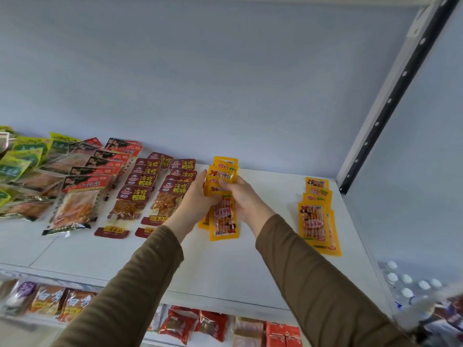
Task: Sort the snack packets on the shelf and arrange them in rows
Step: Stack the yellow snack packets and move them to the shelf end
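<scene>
A row of yellow snack packets [223, 216] lies overlapped on the white shelf [225, 266], running from front to back. My left hand [198, 196] grips the row's left side and my right hand [241, 196] pinches its upper packets from the right. A second row of yellow packets [316, 216] lies further right, apart from both hands. Left of my hands are two rows of dark red packets [136, 194], then a row of red-and-black packets [82, 196], then green packets [17, 161] at the far left.
A white back wall rises behind the shelf. A black perforated upright [390, 101] marks the right end. Below the shelf edge sit more snack packets [193, 324] and, at the right, several capped bottles [406, 284].
</scene>
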